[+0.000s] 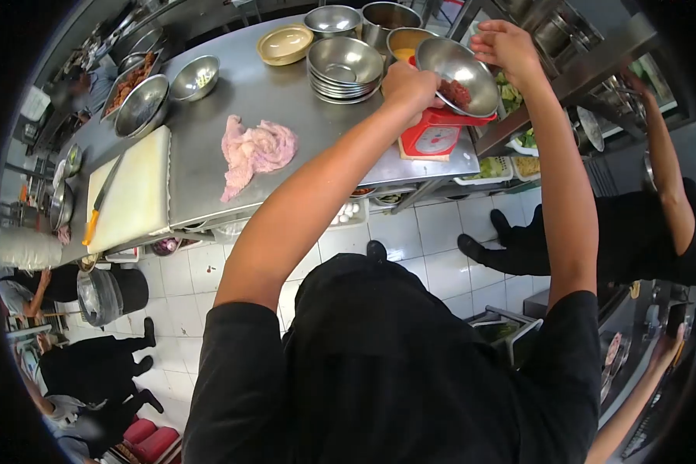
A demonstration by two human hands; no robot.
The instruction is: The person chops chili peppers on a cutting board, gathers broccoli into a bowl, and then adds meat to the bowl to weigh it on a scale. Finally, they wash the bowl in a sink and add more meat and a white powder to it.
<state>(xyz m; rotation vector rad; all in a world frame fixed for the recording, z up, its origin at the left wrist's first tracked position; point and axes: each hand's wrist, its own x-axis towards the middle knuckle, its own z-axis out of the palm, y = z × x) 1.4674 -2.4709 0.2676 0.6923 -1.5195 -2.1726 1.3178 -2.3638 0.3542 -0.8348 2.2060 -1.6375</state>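
Observation:
My left hand (pixel 412 89) is closed on the near left rim of a steel bowl (pixel 478 69), which is tilted over a red kitchen scale (pixel 431 139). Reddish meat (pixel 455 93) lies low in the bowl. Beyond the bowl's upper right rim, my right hand (pixel 507 46) is raised with its fingers apart, holding nothing. A stack of steel bowls (pixel 345 69) stands left of my left hand. Behind the held bowl is a metal container with yellow contents (pixel 404 52).
A pink cloth (pixel 257 151) lies crumpled mid-table. On a white cutting board (pixel 129 193) rests a knife with an orange handle (pixel 90 228). Steel bowls (pixel 196 78) stand at the back left. Co-workers stand at the right (pixel 634 224) and lower left (pixel 93 371).

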